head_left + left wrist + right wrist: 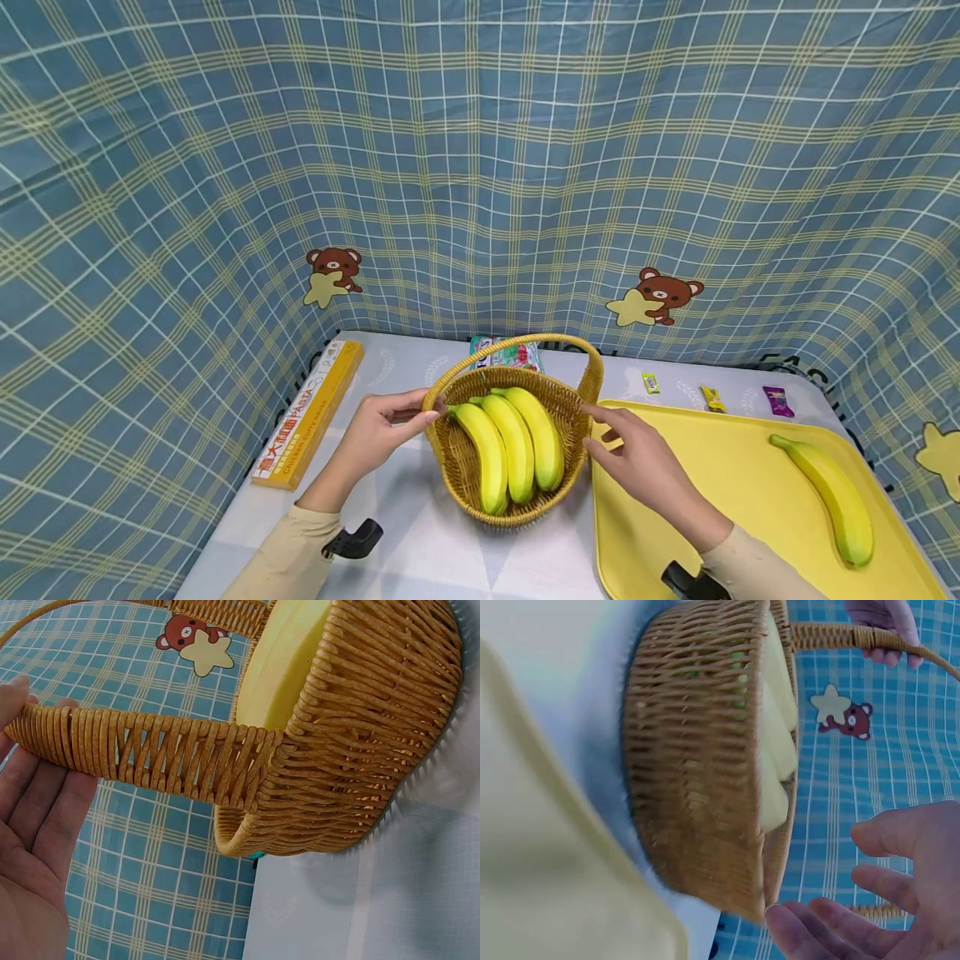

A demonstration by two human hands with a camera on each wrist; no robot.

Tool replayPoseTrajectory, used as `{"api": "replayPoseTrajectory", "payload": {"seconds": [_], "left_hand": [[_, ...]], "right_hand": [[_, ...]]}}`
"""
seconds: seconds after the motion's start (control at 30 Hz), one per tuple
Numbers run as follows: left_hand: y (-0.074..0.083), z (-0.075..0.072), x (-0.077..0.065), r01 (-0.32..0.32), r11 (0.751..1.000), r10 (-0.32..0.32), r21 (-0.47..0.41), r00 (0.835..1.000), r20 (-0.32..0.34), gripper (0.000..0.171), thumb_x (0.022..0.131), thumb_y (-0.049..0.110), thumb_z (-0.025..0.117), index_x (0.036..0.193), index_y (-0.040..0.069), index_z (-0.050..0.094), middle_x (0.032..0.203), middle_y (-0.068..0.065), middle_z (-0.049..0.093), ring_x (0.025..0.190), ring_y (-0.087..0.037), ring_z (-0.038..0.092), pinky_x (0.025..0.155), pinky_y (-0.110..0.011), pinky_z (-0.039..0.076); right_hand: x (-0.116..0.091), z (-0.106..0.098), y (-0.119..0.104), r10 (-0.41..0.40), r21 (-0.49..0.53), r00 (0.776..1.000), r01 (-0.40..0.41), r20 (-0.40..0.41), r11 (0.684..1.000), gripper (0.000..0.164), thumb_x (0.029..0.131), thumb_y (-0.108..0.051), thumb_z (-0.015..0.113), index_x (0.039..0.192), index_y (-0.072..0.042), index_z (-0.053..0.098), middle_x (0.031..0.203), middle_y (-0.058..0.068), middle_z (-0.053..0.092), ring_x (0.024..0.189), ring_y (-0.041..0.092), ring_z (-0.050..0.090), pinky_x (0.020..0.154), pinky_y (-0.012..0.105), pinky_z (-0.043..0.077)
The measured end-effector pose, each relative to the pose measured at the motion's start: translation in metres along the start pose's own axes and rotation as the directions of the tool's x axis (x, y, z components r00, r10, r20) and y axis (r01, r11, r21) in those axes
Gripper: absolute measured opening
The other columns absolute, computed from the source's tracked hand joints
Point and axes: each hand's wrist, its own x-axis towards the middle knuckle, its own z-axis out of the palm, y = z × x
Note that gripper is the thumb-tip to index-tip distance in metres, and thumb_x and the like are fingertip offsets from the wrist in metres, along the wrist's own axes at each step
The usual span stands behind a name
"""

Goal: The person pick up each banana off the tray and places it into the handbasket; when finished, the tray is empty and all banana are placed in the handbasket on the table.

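A wicker basket (pixel 510 522) with a tall arched handle (pixel 525 340) stands on the table, holding three yellow bananas (pixel 517 446) side by side. My left hand (pixel 384 423) pinches the left part of the handle; in the left wrist view, the thumb lies over the wicker and the fingers (pixel 45 795) are beneath it. On the basket's right side is my right hand (pixel 641 460), its fingers spread and loosely bent close to the rim and handle base. In the right wrist view that hand (pixel 922 877) grasps nothing; whether a fingertip touches the wicker I cannot tell.
A yellow tray (pixel 675 533) lies to the right with one banana (pixel 832 496) on it. Small wrapped candies (pixel 713 399) sit behind the tray. Behind the basket is a green packet (pixel 531 358). A pasta box (pixel 311 417) lies at left, and a plaid curtain (pixel 480 167) encloses the table.
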Motion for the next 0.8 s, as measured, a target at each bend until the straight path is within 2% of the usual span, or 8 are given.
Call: {"api": "replayPoseTrajectory", "payload": {"seconds": [0.23, 0.43, 0.6, 0.8], "left_hand": [[0.0, 0.001, 0.0, -0.011, 1.0, 0.011, 0.0, 1.0, -0.003, 0.026, 0.097, 0.014, 0.072, 0.122, 0.009, 0.075, 0.107, -0.004, 0.077, 0.1, -0.016, 0.074, 0.085, -0.033, 0.062], [0.0, 0.0, 0.0, -0.012, 1.0, 0.012, 0.011, 1.0, -0.001, 0.028, 0.097, 0.014, 0.072, 0.123, 0.004, 0.074, 0.109, -0.005, 0.077, 0.1, -0.015, 0.074, 0.085, -0.032, 0.061], [-0.001, 0.0, 0.0, -0.018, 1.0, 0.018, 0.013, 1.0, 0.002, 0.03, 0.097, 0.013, 0.071, 0.125, 0.003, 0.073, 0.11, -0.005, 0.076, 0.1, -0.015, 0.073, 0.085, -0.032, 0.061], [-0.001, 0.0, -0.001, -0.018, 1.0, 0.018, 0.009, 1.0, 0.004, 0.029, 0.097, 0.013, 0.071, 0.125, 0.004, 0.073, 0.11, -0.005, 0.076, 0.101, -0.015, 0.073, 0.085, -0.033, 0.061]], "right_hand": [[-0.025, -0.023, 0.026, 0.062, -0.046, 0.998, -0.063, -0.029, 0.997, 0.048, 0.098, -0.023, 0.071, 0.143, -0.014, 0.06, 0.126, 0.014, 0.064, 0.1, 0.024, 0.067, 0.076, 0.036, 0.062], [-0.047, -0.049, 0.055, 0.123, -0.072, 0.991, -0.126, -0.049, 0.989, 0.051, 0.1, -0.034, 0.068, 0.145, -0.011, 0.057, 0.129, 0.019, 0.063, 0.102, 0.028, 0.068, 0.078, 0.042, 0.062], [-0.062, -0.073, 0.085, 0.16, -0.107, 0.985, -0.165, -0.058, 0.98, 0.057, 0.102, -0.041, 0.063, 0.146, -0.005, 0.054, 0.13, 0.026, 0.061, 0.101, 0.034, 0.069, 0.074, 0.047, 0.061], [-0.079, -0.104, 0.13, 0.247, -0.155, 0.967, -0.253, -0.055, 0.955, 0.064, 0.104, -0.043, 0.058, 0.149, 0.002, 0.048, 0.132, 0.034, 0.056, 0.104, 0.045, 0.066, 0.07, 0.055, 0.056]]}}
